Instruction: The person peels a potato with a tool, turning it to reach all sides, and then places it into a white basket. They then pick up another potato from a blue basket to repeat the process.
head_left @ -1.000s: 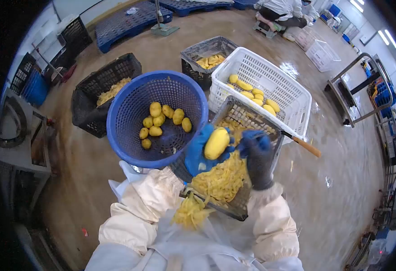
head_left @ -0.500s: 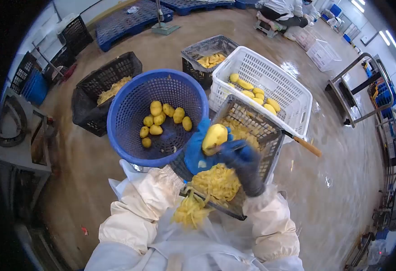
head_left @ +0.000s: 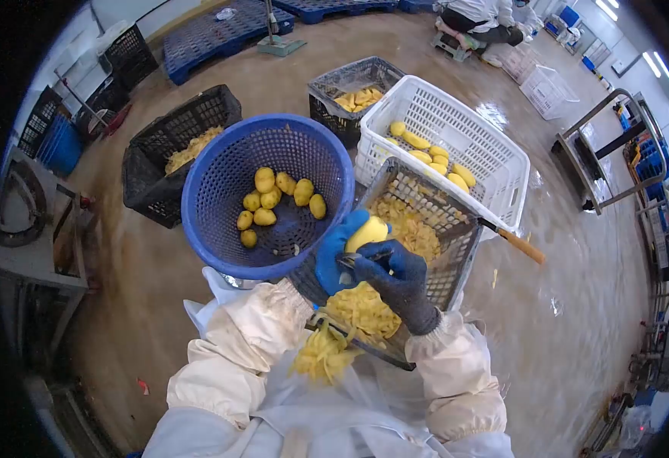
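The room is lit brightly, with long white lamps (head_left: 652, 65) seen at the upper right and shiny white spots thrown back by the wet floor (head_left: 578, 366). Everything is bent round like in a fishbowl, and the corners are swallowed by black. The potato (head_left: 368, 232) is shown quite clearly, but the faraway people (head_left: 481, 17) are left small and fuzzy.

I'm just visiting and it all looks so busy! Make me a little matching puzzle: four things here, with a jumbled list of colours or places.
Things:
1. round basket
2. crate holding whole potatoes
3. wooden tool handle
4. peeled-looking potato

Colours or places:
A. orange-brown
B. in the person's left hand
C. blue
D. white

Pairs: 1-C, 2-D, 3-A, 4-B
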`<control>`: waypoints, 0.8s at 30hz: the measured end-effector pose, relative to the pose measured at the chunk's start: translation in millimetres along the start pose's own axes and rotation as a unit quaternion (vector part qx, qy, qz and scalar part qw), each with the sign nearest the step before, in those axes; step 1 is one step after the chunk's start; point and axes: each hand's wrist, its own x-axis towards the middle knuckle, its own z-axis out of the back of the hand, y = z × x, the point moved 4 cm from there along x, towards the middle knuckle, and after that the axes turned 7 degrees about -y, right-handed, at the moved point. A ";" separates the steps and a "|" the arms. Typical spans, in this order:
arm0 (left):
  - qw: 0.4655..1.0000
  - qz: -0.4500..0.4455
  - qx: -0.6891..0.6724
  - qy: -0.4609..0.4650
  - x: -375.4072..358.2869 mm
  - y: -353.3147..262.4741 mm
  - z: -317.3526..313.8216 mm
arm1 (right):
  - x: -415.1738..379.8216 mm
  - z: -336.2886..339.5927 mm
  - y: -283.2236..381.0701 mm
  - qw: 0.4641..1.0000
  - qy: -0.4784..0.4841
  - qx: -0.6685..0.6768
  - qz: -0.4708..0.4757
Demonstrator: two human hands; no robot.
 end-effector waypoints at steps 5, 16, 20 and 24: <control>0.918 0.267 -0.182 0.229 -18.2 -7.4 -37.8 | 41.8 84.8 -54.2 0.947 -0.228 0.202 -0.097; 0.946 0.233 -0.089 0.205 -25.4 -18.0 -45.7 | 40.8 75.4 -50.9 0.957 -0.231 0.151 -0.094; 0.944 0.207 -0.227 0.123 -7.6 -16.6 -29.8 | 20.6 46.1 -19.4 0.966 -0.130 0.195 -0.109; 0.987 -0.088 0.114 0.074 14.2 20.6 21.8 | -4.3 -4.5 5.2 1.000 -0.008 -0.010 0.008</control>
